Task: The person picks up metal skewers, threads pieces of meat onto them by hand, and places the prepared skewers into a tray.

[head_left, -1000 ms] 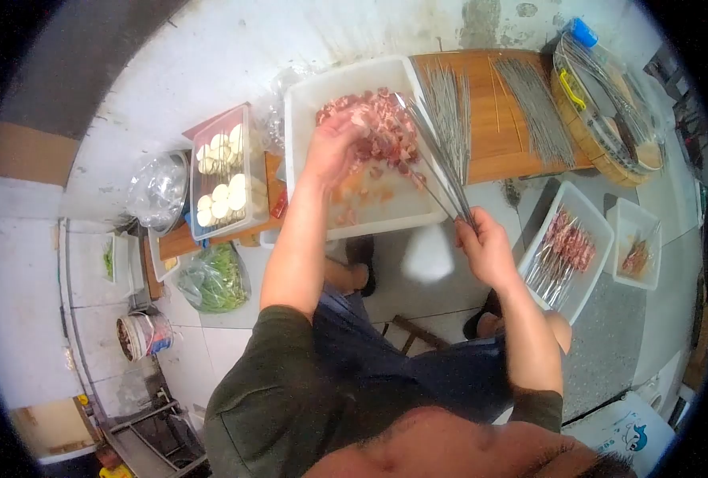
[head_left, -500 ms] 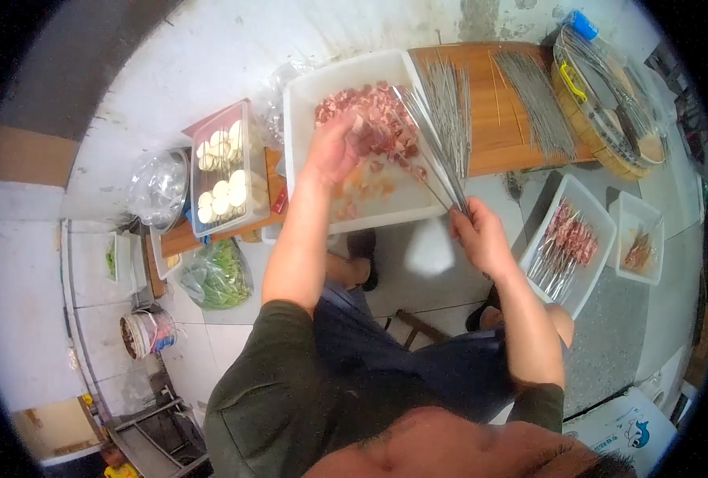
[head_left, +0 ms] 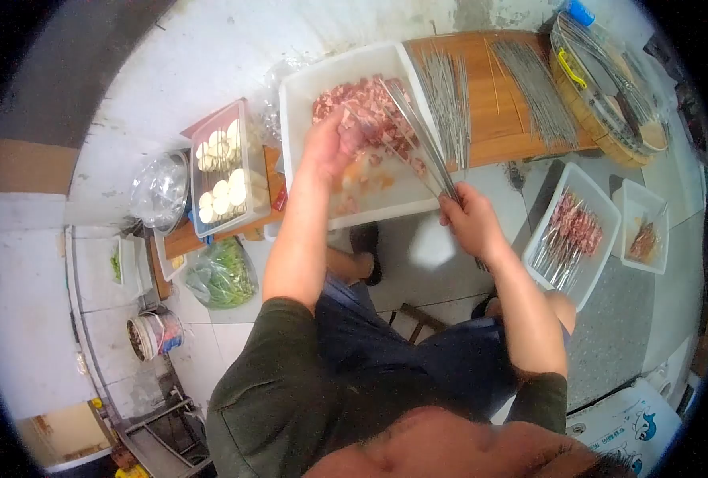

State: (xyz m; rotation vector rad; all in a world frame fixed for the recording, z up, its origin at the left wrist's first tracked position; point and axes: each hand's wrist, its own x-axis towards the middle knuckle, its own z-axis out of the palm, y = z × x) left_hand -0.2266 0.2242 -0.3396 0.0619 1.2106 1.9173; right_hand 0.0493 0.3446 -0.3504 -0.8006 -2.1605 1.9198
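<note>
At upper center of the frame, raw meat chunks (head_left: 370, 99) lie in a white plastic tub (head_left: 374, 213). The right hand (head_left: 473, 221) grasps metal skewers (head_left: 432, 155); the left hand (head_left: 328, 149) is at the chunks, its grip indiscernible.

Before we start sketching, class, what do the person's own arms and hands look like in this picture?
Dark olive-green sleeves end around the elbows, leaving the forearms uncovered. The left hand and right hand are ungloved, and both wrists look bare.
</note>
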